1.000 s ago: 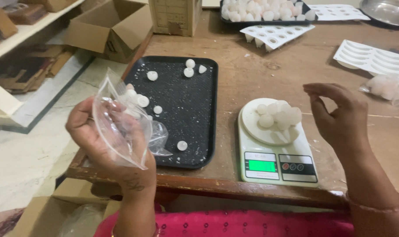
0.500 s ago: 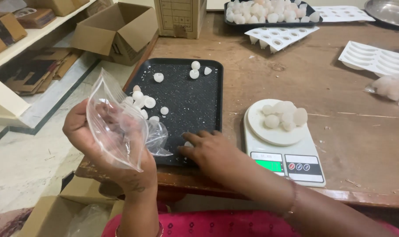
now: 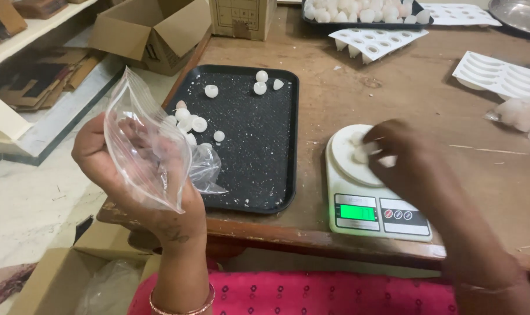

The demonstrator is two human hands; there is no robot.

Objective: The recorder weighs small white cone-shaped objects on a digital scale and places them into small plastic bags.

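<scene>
The left hand (image 3: 131, 169) holds up a clear, crinkly plastic bag (image 3: 145, 146) with its mouth open, out past the table's left edge, over a pale floor with cardboard boxes (image 3: 154, 26). Next to it, a black tray (image 3: 247, 157) sits on the brown wooden table (image 3: 393, 87) with a few small white balls (image 3: 186, 119) on it. Further right, the right hand (image 3: 413, 160) is curled over the round plate of a white kitchen scale (image 3: 370, 192), with its fingers closing on white balls there, well apart from the bag.
</scene>
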